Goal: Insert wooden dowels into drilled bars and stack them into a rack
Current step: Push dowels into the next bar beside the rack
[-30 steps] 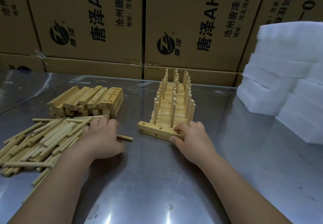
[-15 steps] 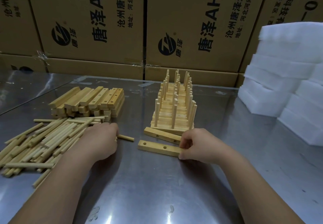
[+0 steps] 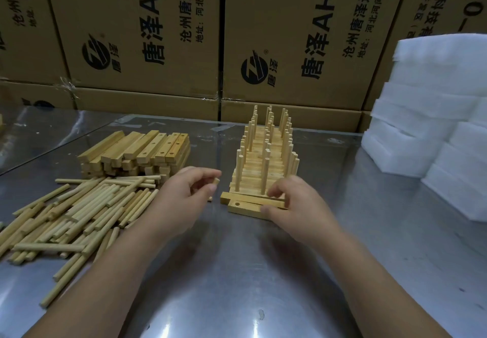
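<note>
The left hand (image 3: 184,192) pinches a short dowel (image 3: 216,181) between thumb and curled fingers, its tip just beside the rack (image 3: 263,158). The right hand (image 3: 295,206) grips the right end of a drilled bar (image 3: 242,209), which lies on the table (image 3: 237,271) at the rack's front. The step goes best if the bar is pinned flat, the dowel brought upright over the open hole (image 3: 237,203), then pressed straight down.
</note>
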